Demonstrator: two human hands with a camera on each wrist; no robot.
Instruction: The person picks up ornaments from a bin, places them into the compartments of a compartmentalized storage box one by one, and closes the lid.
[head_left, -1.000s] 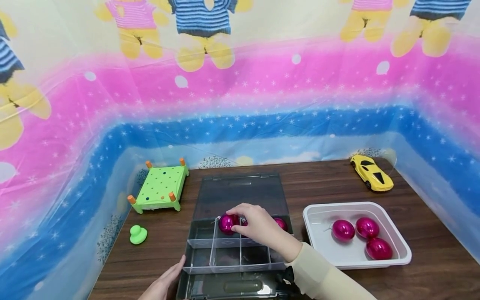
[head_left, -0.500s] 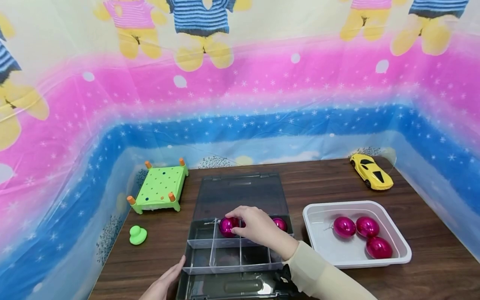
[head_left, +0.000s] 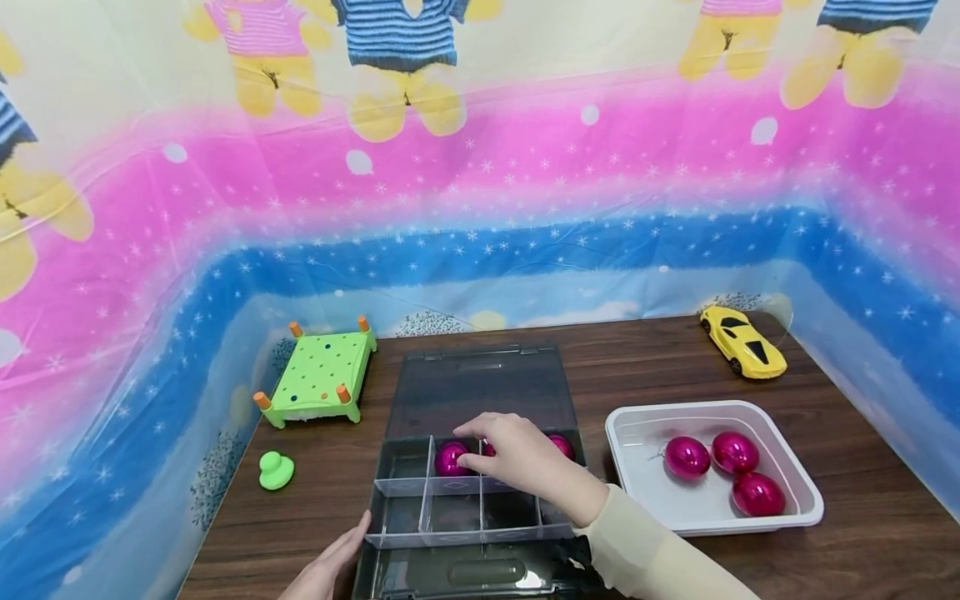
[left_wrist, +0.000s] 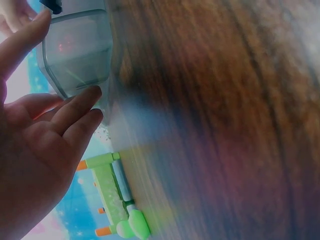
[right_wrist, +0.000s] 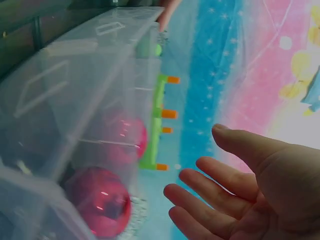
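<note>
The table (head_left: 637,367) over here has a dark brown top with a streaky wood grain, and I count 5 things sitting straight on it. Near the middle of the front lies a see-through compartment box (head_left: 451,510), opened up. Just to its right is a white tray (head_left: 632,468) — behind that, near the far right corner, stands a yellow toy car (head_left: 744,342). Over to the left there's a green toy bed (head_left: 326,367), orange-tipped at its 4 corners — and a small green toy (head_left: 277,470) sits just in front.
</note>
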